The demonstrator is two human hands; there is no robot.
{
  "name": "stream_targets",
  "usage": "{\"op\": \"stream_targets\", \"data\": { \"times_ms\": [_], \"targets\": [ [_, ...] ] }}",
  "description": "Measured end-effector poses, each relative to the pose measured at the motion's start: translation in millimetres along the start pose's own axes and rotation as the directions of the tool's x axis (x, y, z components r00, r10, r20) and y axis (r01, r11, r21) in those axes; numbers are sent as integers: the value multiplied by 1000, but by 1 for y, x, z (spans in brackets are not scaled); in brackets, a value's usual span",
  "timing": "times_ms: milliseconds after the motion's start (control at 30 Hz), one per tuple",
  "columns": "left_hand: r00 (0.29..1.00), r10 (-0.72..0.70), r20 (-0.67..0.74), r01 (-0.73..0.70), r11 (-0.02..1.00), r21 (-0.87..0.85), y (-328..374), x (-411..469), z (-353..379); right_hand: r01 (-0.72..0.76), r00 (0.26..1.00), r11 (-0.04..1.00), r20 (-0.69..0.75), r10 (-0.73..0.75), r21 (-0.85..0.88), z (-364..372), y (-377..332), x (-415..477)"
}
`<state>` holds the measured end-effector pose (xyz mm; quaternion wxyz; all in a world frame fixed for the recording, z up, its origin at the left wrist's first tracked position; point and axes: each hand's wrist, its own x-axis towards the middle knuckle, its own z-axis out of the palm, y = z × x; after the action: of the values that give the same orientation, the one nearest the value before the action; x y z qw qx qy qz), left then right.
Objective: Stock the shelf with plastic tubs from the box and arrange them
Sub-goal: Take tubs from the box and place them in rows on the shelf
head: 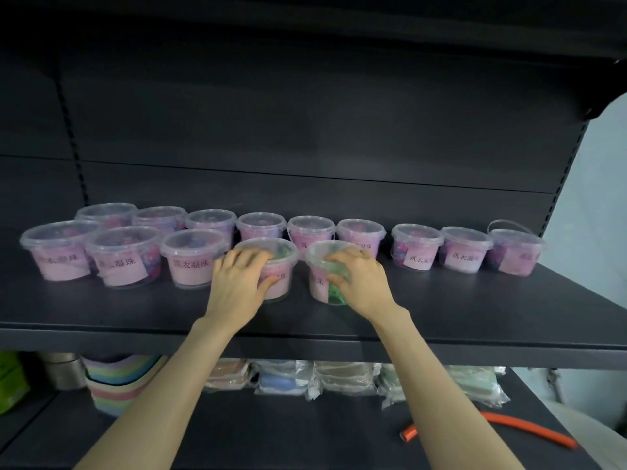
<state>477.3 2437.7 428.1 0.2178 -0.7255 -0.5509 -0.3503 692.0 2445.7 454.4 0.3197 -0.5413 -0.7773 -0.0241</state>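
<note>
**Setting two tubs down in the front row**

Reaching up with both bare forearms (190,374) over the front lip of the dark metal shelf (135,310). Gripping the left tub (283,283) with the left hand (237,279), fingers curled over the lid, thumb on the wall. Gripping the right tub (322,257) the same way with the right hand (359,283). Standing both upright, near each other, just before the back row of tubs (312,232). Judging them light, thin-walled, smooth and probably slippery. Favouring the stiff lid rim over the pink paper label (318,283). Not seeing the box.
</note>
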Motion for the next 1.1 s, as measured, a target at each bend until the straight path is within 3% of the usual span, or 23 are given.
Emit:
{"op": "stream_targets", "data": {
  "times_ms": [67, 167, 267, 400, 600, 1100],
  "targets": [
    [1000, -13, 25, 14, 999, -38, -2, 3, 3, -58, 996, 983, 72, 46, 175, -1, 4, 3],
    [998, -28, 59, 31, 998, -58, -5, 5, 8, -118, 987, 993, 110, 118, -4, 5, -7, 11],
    [997, -20, 69, 24, 998, -54, -10, 6, 7, -118, 993, 988, -13, 117, -101, 13, -14, 20],
    [996, 35, 80, -29, 997, -77, -23, 10, -1, -88, 996, 972, 36, 82, 218, 16, -2, 24],
    [996, 23, 87, -25, 999, 22, -23, 6, 0, -112, 993, 990, 27, 115, -81, 21, -5, 26],
    [983, -39, 178, 22, 995, 96, -20, 6, 1, -169, 986, 984, 2, 169, 59, 31, -9, 21]
  ]
}}
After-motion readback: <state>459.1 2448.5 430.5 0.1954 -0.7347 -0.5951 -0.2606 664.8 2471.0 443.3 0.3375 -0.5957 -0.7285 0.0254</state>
